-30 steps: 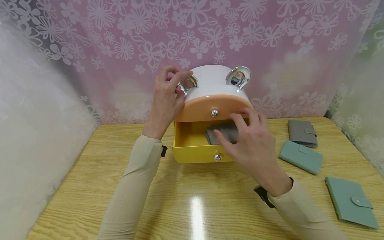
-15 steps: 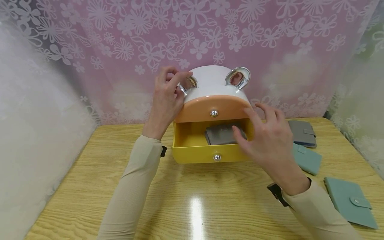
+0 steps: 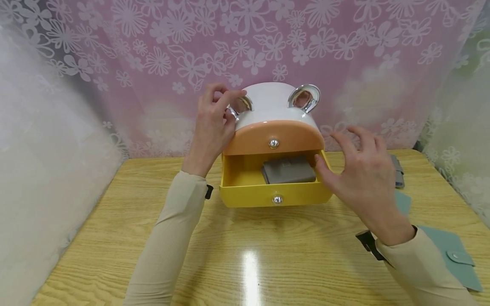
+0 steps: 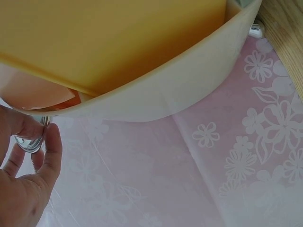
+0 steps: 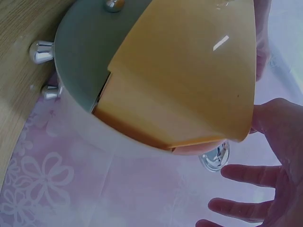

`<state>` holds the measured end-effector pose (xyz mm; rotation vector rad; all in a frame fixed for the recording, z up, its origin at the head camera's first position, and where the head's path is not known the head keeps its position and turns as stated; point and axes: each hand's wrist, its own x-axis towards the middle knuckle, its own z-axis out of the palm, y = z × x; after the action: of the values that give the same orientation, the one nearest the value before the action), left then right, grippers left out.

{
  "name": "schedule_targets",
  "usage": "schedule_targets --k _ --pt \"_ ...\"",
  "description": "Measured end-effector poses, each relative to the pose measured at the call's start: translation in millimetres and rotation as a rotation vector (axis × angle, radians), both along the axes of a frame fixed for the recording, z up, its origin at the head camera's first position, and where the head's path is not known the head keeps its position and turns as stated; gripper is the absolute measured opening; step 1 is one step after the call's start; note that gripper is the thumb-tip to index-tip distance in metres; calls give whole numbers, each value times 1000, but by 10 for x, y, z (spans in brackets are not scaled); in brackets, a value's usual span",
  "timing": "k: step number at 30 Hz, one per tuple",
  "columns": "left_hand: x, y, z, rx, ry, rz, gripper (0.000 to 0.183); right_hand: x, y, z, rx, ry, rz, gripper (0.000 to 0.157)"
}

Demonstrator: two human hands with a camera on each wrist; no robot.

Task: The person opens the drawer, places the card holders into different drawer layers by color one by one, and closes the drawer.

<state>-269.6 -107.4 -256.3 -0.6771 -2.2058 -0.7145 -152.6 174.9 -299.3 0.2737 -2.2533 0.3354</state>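
Note:
A small drawer cabinet [image 3: 269, 100] with a white rounded body and silver ears stands at the back of the table. My left hand [image 3: 212, 125] pinches its left silver ear [image 4: 32, 142] between thumb and fingers. The orange upper drawer [image 3: 252, 138] is closed, while the yellow lower drawer [image 3: 249, 196] is pulled out. Inside the yellow drawer, toward its right side, lies a grey wallet [image 3: 291, 170]. My right hand [image 3: 363, 178] is beside the drawer's right side with fingers spread and holding nothing. Its thumb is at the drawer's edge; whether it touches, I cannot tell.
On the right of the wooden table [image 3: 268, 246], partly hidden behind my right hand and sleeve, lie another grey wallet [image 3: 397, 172], a green wallet [image 3: 403, 202] and a larger green wallet [image 3: 457, 257] with a snap strap. A pink floral curtain [image 3: 172, 51] hangs directly behind the cabinet.
My right hand has come out of the yellow drawer and moved right, uncovering the grey wallet inside and covering part of the wallets on the table. My left hand stays on the ear.

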Motion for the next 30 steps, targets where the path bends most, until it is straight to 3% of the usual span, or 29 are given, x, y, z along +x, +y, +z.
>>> schedule_targets --k 30 --pt "-2 -1 7 18 -1 -22 44 -29 417 -73 -44 33 -64 53"
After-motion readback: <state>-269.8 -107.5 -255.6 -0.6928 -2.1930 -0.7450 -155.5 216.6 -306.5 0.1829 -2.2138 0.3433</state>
